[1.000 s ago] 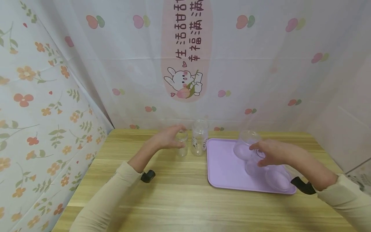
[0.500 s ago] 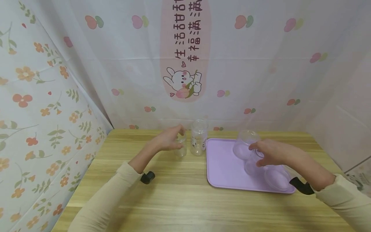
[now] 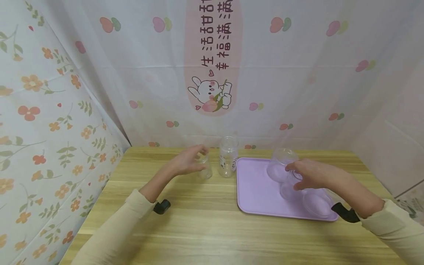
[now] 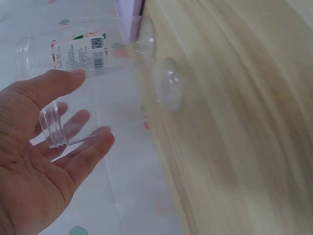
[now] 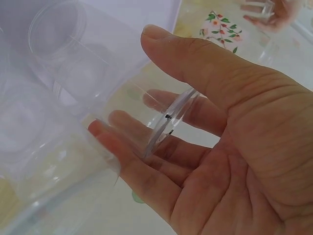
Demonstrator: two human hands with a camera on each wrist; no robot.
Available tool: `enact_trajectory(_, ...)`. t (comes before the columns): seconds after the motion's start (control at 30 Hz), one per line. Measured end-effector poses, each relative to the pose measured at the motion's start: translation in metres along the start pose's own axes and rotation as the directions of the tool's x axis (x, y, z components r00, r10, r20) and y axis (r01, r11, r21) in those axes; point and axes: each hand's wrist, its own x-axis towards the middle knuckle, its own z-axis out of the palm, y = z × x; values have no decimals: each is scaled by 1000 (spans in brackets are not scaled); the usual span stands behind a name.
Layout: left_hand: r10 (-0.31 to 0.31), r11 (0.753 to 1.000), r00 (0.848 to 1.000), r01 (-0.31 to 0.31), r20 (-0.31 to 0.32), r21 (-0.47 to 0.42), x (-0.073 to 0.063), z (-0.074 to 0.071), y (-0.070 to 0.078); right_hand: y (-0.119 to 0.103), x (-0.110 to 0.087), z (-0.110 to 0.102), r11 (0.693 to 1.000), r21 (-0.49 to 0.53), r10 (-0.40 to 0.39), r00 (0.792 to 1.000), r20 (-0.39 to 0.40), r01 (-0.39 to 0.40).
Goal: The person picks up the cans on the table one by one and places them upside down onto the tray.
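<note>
My left hand (image 3: pixel 188 161) curls round the neck of a small clear plastic jar (image 3: pixel 206 172), which leans toward the hand with its base close to the table. Through its wall show several fingers (image 4: pixel 76 122), the thumb on the other side. Close beside it stands a taller clear jar (image 3: pixel 227 163) with a printed label (image 4: pixel 95 54). My right hand (image 3: pixel 313 175) is over the purple tray (image 3: pixel 253 187), thumb and fingers loosely round the rim of another small clear jar (image 5: pixel 142 107). Part of that jar is hidden behind the hand.
On the tray are also a wider clear jar (image 3: pixel 278 165) and a rounded clear container (image 3: pixel 318 206) near its front right corner. A wooden table (image 3: pixel 198 228) carries everything. A printed curtain (image 3: pixel 149 84) hangs directly behind the table's back edge.
My left hand has drawn slightly left, and the small jar has shifted left with it and tilted. The right hand and the things on the tray have stayed put.
</note>
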Motion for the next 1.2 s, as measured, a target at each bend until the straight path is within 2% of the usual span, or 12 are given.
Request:
enact_trajectory(0.23,-16,994,998,9,-58,-113,-17,2,-11,1,0,1,1000,-6,-5,1000,1,5)
enact_trajectory(0.47,4,981,991,-31,-134,-193,-36,3,-21,3,-1,2,1000,-11,-7,1000,-10,7)
enact_trajectory(0.63,-44,966,986,1,-162,-257,-50,5,-27,4,-3,3,1000,-4,-15,1000,-15,15)
enact_trajectory(0.77,-79,963,979,27,-185,-268,-58,7,-31,5,-3,4,1000,14,-15,1000,-9,15)
enact_trajectory(0.93,-85,961,973,23,-213,-277,-67,8,-35,7,-5,5,1000,27,-7,1000,-3,7)
enact_trajectory(1.2,-109,941,958,13,-265,-338,-81,8,-39,15,-10,3,996,79,-32,998,-50,36)
